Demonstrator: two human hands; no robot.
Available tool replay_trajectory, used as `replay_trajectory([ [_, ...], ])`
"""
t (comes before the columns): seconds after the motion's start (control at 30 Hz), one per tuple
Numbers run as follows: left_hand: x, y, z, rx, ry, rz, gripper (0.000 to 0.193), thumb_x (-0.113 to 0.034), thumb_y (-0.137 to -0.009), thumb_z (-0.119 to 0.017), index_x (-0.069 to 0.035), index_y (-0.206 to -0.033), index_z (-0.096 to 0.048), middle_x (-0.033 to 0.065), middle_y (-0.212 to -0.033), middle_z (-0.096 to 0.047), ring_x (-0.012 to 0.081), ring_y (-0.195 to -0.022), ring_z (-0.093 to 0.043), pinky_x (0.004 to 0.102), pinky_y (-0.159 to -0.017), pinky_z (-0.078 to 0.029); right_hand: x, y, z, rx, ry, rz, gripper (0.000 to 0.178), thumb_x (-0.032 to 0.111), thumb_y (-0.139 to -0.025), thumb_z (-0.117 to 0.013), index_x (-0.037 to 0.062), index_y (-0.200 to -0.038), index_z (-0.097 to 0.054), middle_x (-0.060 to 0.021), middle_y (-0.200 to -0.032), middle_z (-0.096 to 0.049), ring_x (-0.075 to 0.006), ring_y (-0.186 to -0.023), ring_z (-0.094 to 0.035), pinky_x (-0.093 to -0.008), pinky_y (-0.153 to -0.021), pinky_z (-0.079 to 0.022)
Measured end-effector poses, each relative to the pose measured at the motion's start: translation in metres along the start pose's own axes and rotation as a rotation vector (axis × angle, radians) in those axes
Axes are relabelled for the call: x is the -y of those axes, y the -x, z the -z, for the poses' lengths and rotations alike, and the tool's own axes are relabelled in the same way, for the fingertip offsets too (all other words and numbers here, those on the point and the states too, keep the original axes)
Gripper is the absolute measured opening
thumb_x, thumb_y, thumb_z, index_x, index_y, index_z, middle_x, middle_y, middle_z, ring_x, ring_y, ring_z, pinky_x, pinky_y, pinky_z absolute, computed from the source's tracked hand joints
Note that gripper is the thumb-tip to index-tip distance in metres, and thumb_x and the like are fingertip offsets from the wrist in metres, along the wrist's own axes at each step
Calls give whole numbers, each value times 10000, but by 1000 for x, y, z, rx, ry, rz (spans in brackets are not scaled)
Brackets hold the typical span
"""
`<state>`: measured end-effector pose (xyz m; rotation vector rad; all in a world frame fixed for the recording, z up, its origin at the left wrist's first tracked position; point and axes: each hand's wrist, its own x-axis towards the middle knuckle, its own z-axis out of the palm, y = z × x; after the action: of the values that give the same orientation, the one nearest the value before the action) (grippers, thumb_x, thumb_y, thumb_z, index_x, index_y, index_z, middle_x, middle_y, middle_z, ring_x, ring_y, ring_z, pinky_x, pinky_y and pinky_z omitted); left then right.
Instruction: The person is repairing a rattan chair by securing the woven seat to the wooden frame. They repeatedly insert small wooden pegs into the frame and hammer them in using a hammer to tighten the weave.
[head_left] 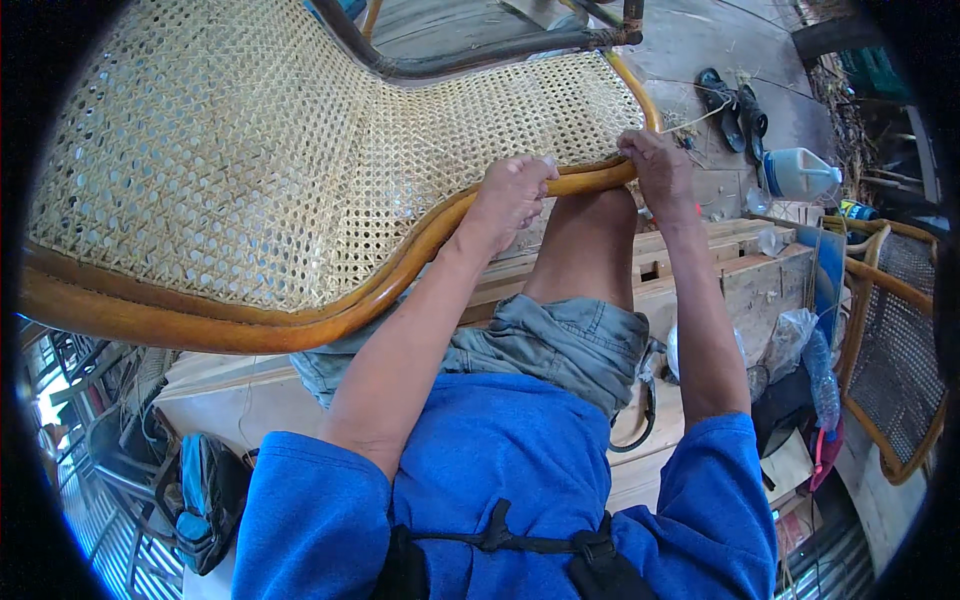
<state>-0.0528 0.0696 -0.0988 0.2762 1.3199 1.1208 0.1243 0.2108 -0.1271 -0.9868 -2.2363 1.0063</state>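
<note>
The left hand (512, 200), just above the centre of the frame, had its fingers curled at the amber rail (592, 180) of a cane chair; I could not tell whether they closed on anything. The right hand (660, 175) bent down over the rail to its right, thumb and fingers drawn together at the edge, though their exact grip was hidden. A pale strand (697, 122) ran off beside it toward the upper right. The left forearm slanted up from the lower left; the right rose almost straight. The chair's woven panel (230, 150) filled the upper left, its rail passing above a bare knee (590, 235).

Below and right of the knee lay a wooden surface (735, 280) with plastic bags near its right end. Beyond, dark sandals (719, 105) and a whitish jug (798, 176) stood on the floor at upper right. A second cane chair (890, 285) edged the far right; a teal-and-black backpack (205, 500) sat at lower left.
</note>
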Motion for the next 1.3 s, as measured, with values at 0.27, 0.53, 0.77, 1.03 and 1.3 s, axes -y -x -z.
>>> replay_trajectory([
  [0.27, 1, -1, 4, 18, -4, 3, 229, -295, -884, -548, -70, -844, -547, -58, -599, -406, 19, -426, -335, 188, -365, -230, 21, 4, -10, -130, 332, -20, 119, 57, -815, -591, 53, -933, -599, -97, -828, -629, -260, -779, -619, -339, -710, -491],
  [0.53, 1, -2, 5, 33, 9, 15, 215, -276, -877, -557, -64, -840, -559, -57, -598, -405, 20, -431, -344, 181, -365, -249, 24, 9, -23, -237, 566, 82, 100, 119, -830, -579, 75, -920, -583, -110, -845, -625, -302, -824, -585, -392, -755, -464],
  [0.77, 0, -1, 7, 73, 44, -14, 218, -278, -870, -565, -63, -839, -555, -54, -600, -400, 21, -433, -343, 182, -365, -252, 23, 7, -27, -227, 635, 44, 140, 106, -814, -573, 70, -946, -603, -112, -882, -631, -305, -837, -578, -391, -796, -456],
  [1.03, 5, -4, 11, 105, -6, -52, 273, -320, -868, -564, -49, -868, -539, -41, -639, -420, 21, -453, -354, 182, -377, -265, 29, 5, -14, -72, 690, 125, 138, 101, -815, -566, 72, -940, -617, -106, -863, -626, -301, -858, -571, -395, -785, -458],
  [1.3, 4, -6, 13, 136, -28, -51, 304, -330, -886, -535, -26, -885, -556, -35, -633, -426, 31, -462, -365, 188, -383, -275, 11, 1, -5, 58, 635, 113, 142, 78, -818, -552, 81, -934, -635, -115, -863, -621, -315, -862, -567, -403, -780, -460],
])
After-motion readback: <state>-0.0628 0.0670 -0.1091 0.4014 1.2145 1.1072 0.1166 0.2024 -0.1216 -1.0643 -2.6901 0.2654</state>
